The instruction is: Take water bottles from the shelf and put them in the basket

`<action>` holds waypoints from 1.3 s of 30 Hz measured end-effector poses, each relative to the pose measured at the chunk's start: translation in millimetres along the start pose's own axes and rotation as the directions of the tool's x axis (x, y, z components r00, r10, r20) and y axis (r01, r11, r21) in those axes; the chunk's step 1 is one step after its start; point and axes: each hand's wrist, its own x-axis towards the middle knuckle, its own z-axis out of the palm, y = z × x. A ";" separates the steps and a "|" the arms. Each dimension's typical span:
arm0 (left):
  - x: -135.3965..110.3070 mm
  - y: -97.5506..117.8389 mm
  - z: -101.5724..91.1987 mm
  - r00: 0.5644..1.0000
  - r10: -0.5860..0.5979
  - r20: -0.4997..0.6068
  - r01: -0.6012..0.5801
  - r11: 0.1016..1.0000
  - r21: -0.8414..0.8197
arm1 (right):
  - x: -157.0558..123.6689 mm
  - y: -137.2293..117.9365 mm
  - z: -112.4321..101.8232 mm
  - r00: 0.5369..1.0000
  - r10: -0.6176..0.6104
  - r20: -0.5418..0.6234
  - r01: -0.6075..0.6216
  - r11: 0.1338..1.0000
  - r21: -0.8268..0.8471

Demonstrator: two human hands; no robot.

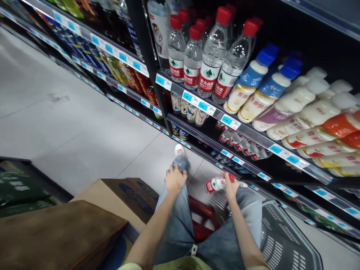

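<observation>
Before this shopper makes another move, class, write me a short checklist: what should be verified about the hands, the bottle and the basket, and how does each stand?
1. Bottle gripped: ok, the right hand holds it near the cap end.
2. Cap on: ok, the red cap shows at the bottle's end.
3. Bottle upright: not ok, it is tipped well over.
4. Left hand free of goods: ok, it rests on the left knee.
5. Basket close by: ok, it appears within easy reach beside the right leg.
6. Everything inside the basket known: cannot tell, the leg hides part of it.
</observation>
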 end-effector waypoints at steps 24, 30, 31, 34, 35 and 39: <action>-1.0 34.3 -6.6 1.000 -0.031 0.003 0.029 0.973 0.229 | 50.9 -15.8 -36.2 0.828 0.480 0.290 -0.554 0.617 0.559; -0.4 31.5 -6.2 0.999 -0.036 -0.010 0.037 0.966 0.256 | 53.4 -13.4 -37.1 0.815 0.506 0.283 -0.568 0.595 0.569; 0.0 30.2 -6.0 0.999 -0.035 -0.015 0.038 0.966 0.257 | 53.5 -13.3 -37.7 0.813 0.514 0.274 -0.568 0.595 0.569; 1.8 24.9 -4.6 0.998 -0.050 -0.028 0.055 0.965 0.255 | 53.8 -13.4 -39.2 0.809 0.537 0.237 -0.563 0.596 0.573; 2.6 22.9 -4.0 0.998 -0.054 -0.031 0.060 0.966 0.252 | 53.8 -13.3 -39.3 0.809 0.543 0.223 -0.559 0.597 0.575; 5.7 15.2 -0.7 0.998 -0.055 -0.035 0.062 0.970 0.235 | 53.8 -11.6 -38.3 0.807 0.562 0.183 -0.548 0.596 0.587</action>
